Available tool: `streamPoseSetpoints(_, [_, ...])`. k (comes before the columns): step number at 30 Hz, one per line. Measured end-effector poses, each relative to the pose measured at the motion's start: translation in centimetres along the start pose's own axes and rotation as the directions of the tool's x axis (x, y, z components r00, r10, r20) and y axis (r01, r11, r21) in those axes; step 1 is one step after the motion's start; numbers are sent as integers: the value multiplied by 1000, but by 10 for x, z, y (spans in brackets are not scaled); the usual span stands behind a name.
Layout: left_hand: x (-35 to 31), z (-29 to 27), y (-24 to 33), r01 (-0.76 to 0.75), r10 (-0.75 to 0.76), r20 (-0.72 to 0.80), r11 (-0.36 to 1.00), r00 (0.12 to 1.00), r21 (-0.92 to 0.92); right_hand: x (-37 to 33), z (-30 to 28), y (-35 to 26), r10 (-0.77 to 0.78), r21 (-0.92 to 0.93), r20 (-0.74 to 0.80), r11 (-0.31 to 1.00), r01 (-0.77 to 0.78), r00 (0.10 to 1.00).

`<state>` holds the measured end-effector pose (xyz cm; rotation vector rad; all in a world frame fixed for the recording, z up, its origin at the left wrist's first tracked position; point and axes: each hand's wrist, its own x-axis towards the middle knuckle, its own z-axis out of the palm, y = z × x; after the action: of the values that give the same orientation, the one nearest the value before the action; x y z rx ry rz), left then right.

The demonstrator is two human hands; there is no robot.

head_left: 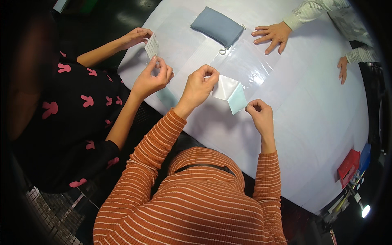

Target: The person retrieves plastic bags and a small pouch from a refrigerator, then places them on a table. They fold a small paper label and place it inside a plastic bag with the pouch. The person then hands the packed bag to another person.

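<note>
My left hand (199, 88) pinches the left edge of a folded sheet (238, 99), white on one panel and pale mint on the other, creased in the middle and held above the table. Near the mint corner, my right hand (261, 118) has thumb and fingertips pressed together; what they grip, if anything, is too small to make out. Beyond my hands a clear plastic bag (258, 67) lies flat, shining under the light. Farther back rests a plump blue-grey pouch (217, 25) with white cord loops at its right end.
On my left, a person in a black top holds a small white printed card (152, 46). Across the white table (314, 122), another person's hand (274, 36) lies spread near the pouch. A red case (348, 168) and a blue one (365, 158) are at the right edge.
</note>
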<state>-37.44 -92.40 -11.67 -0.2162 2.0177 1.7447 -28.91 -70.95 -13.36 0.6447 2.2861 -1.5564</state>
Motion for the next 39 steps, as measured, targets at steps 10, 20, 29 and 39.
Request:
streamPoseSetpoints(10, [3,-13,-19,20,-29,-187,999,982,-51,-4,-14,87,25,-699,-21,715,-32,999])
streamPoseSetpoints(20, [-23,47,3,-12,-100,-224,892,969,-452,-29,29,-70,-685,-575,-207,663,480,698])
streamPoseSetpoints(29, [-31,72,-8,-88,-54,-243,839,968,-538,-28,42,-68,-767,-827,-147,442,348,625])
streamPoseSetpoints(39, [-16,39,-17,-76,10,-174,922,985,-379,-24,3,-80,-464,-309,-408,881,359,787])
